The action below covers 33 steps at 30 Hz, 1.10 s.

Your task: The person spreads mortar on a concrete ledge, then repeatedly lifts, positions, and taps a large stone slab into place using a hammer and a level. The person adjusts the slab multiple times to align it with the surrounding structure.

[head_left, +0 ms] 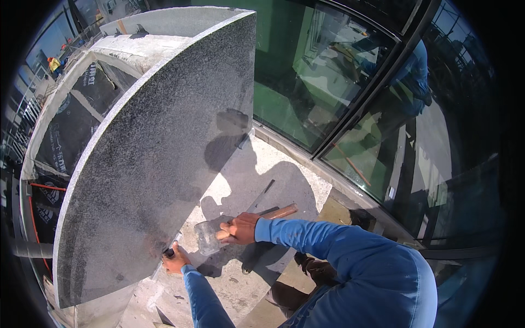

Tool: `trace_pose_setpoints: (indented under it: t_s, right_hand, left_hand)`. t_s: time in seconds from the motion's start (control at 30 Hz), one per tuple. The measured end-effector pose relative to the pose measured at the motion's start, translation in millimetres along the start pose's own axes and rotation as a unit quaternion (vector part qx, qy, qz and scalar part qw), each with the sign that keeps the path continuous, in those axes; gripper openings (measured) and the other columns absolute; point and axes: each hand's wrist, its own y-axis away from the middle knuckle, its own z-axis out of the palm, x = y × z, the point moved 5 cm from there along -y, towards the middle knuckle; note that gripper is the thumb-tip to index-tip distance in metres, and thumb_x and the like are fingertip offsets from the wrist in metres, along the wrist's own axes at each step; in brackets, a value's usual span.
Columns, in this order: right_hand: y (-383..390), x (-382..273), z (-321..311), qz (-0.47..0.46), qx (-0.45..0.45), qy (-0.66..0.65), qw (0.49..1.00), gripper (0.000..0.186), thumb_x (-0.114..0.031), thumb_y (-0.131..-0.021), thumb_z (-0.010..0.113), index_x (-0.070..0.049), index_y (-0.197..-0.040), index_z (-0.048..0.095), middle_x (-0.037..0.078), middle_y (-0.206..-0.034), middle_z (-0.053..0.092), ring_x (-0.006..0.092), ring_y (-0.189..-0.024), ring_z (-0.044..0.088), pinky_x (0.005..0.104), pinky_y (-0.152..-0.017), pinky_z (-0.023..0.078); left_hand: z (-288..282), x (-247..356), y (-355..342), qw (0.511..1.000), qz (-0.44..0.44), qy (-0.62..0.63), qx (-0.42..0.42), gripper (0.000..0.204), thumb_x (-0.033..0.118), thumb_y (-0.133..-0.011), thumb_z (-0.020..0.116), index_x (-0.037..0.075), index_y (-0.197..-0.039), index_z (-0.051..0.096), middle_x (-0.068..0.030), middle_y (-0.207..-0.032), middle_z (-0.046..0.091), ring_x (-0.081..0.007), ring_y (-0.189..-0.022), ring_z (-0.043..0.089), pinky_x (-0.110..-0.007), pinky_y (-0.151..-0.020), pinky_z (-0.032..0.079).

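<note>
Glass panes are lining the far right while a worker's right hand, fingers closed, is gripping a mallet near centre. Farther left, the left hand is touching a small dark piece beside a grey slab; whether its fingers are gripping cannot be told.

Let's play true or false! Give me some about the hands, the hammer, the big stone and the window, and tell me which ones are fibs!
1. The right hand holds the hammer. True.
2. The left hand is at the bottom edge of the big stone slab. True.
3. The slab lies flat on the ground. False: it stands up on its edge.
4. Both sleeves are red. False: they are blue.
5. The window is right of the slab in the picture. True.
</note>
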Motion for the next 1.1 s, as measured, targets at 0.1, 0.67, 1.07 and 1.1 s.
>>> trace_pose_setpoints:
  t_s: [0.1,0.67,1.07,1.1]
  right_hand:
    - [82.6,11.3,-7.9,0.075,0.003,0.007,0.997,0.040,-0.041,-0.095,0.060,-0.004,-0.104,0.052,0.021,-0.069,0.065,0.0437,-0.067,0.066,0.0514,-0.061,0.053]
    - [196.1,28.3,-129.1,0.116,0.158,-0.078,0.977,0.026,-0.028,-0.094,0.057,-0.007,-0.106,0.050,0.021,-0.079,0.066,0.0457,-0.075,0.064,0.0554,-0.066,0.049]
    - [102.4,152.6,-208.8,0.063,0.092,-0.193,0.975,0.045,-0.039,-0.097,0.056,0.003,-0.111,0.054,0.029,-0.084,0.069,0.0484,-0.083,0.068,0.0530,-0.073,0.054]
    - [95.9,160.4,-216.7,0.046,0.074,-0.196,0.977,0.046,-0.041,-0.097,0.056,0.003,-0.111,0.054,0.029,-0.083,0.069,0.0487,-0.081,0.068,0.0534,-0.072,0.054]
  left_hand:
    - [-0.2,8.1,2.9,1.000,0.005,-0.018,0.000,0.078,0.074,-0.072,0.071,0.003,-0.106,0.071,-0.0101,-0.105,0.068,-0.0327,-0.109,0.057,-0.053,-0.094,0.037]
    - [-54.7,107.8,71.8,0.984,0.164,0.019,0.064,0.075,0.061,-0.086,0.067,0.002,-0.130,0.054,-0.0189,-0.130,0.050,-0.0381,-0.121,0.048,-0.053,-0.096,0.037]
    - [-378.0,588.1,135.8,0.849,0.472,-0.123,0.200,0.070,0.066,-0.075,0.075,0.002,-0.103,0.069,-0.0182,-0.092,0.069,-0.0340,-0.092,0.068,-0.046,-0.084,0.050]
    - [-366.7,597.3,132.9,0.887,0.411,-0.178,0.117,0.075,0.070,-0.073,0.074,0.000,-0.102,0.070,-0.0190,-0.087,0.071,-0.0355,-0.088,0.071,-0.046,-0.081,0.053]
